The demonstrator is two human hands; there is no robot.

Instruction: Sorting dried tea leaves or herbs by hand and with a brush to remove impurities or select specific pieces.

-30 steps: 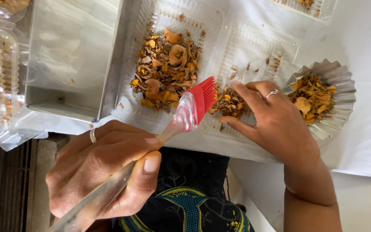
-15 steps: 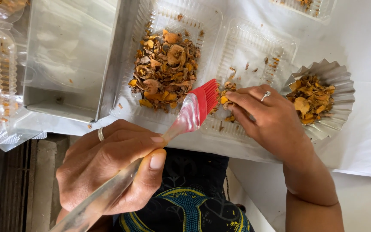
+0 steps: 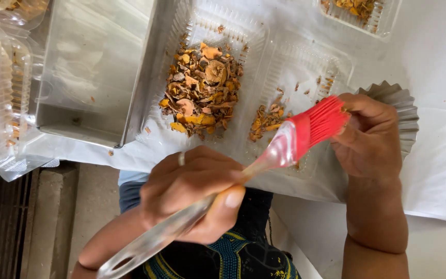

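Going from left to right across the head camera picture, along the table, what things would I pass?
Clear plastic clamshell → metal tray → big pile of dried orange-brown pieces → small pile of the same pieces → red bristles of the brush → right hand → fluted foil cup.

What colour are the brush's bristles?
Red, on a clear handle; the brush shows best in the head view.
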